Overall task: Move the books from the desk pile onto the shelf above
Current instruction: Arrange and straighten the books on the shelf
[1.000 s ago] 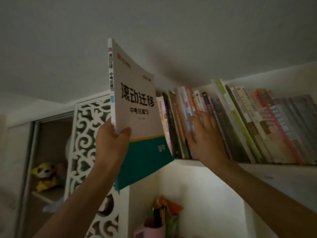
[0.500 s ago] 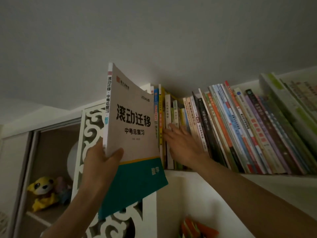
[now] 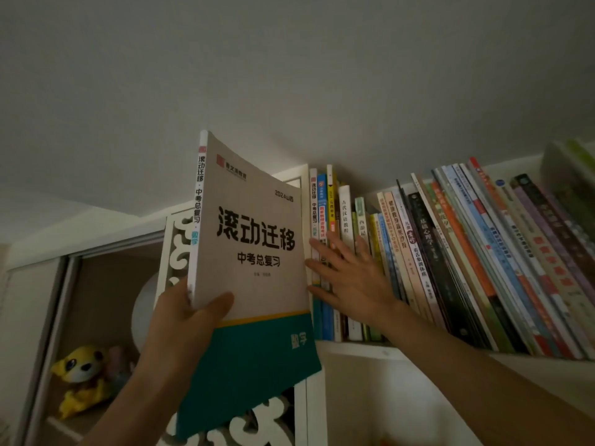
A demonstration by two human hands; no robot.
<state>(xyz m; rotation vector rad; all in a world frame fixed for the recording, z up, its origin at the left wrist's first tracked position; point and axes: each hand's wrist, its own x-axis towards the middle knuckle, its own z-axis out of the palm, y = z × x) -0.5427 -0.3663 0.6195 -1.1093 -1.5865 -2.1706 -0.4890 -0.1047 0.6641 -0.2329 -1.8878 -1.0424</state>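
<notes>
My left hand (image 3: pixel 183 320) grips a large workbook (image 3: pixel 251 252) with a grey cover, black Chinese title and green bottom band, holding it upright by its spine just left of the shelf's end. The shelf (image 3: pixel 370 347) is white and carries a row of books (image 3: pixel 450 252), upright at the left and leaning to the right. My right hand (image 3: pixel 351 278) lies flat with spread fingers against the spines of the leftmost books, next to the workbook's right edge. The desk pile is out of view.
A white carved lattice panel (image 3: pixel 177 243) stands behind the workbook. To the left, a cabinet recess holds a yellow plush toy (image 3: pixel 82 378). The ceiling sits close above the book tops.
My right hand has slid left along the spines to the shelf's left end. The workbook in my left hand has come nearer that end, and the view has shifted left.
</notes>
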